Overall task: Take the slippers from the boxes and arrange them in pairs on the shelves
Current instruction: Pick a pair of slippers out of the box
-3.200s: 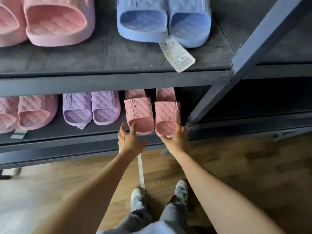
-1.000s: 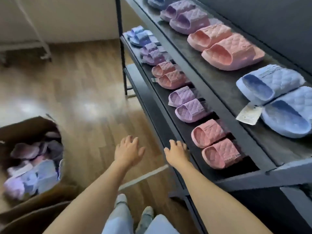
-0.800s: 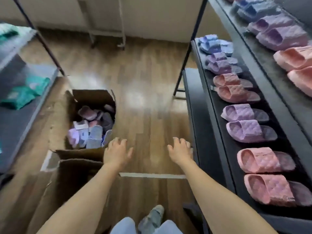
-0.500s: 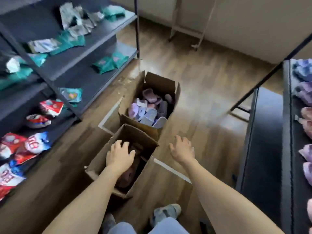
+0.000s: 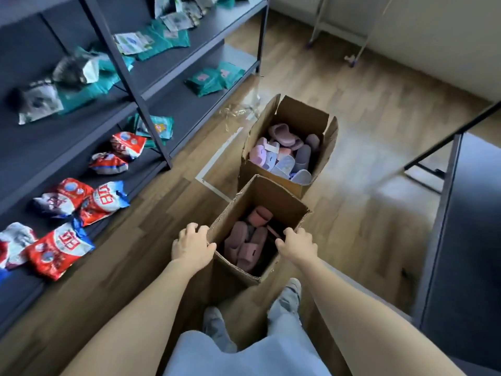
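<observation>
Left hand (image 5: 193, 246) and right hand (image 5: 296, 246), open before, now grip the near box (image 5: 271, 196).

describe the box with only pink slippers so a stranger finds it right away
On the wood floor two open cardboard boxes stand in a row. It is the near box, by the person's feet. It holds only pink slippers; the far box holds mixed lilac, pink and blue ones.
</observation>
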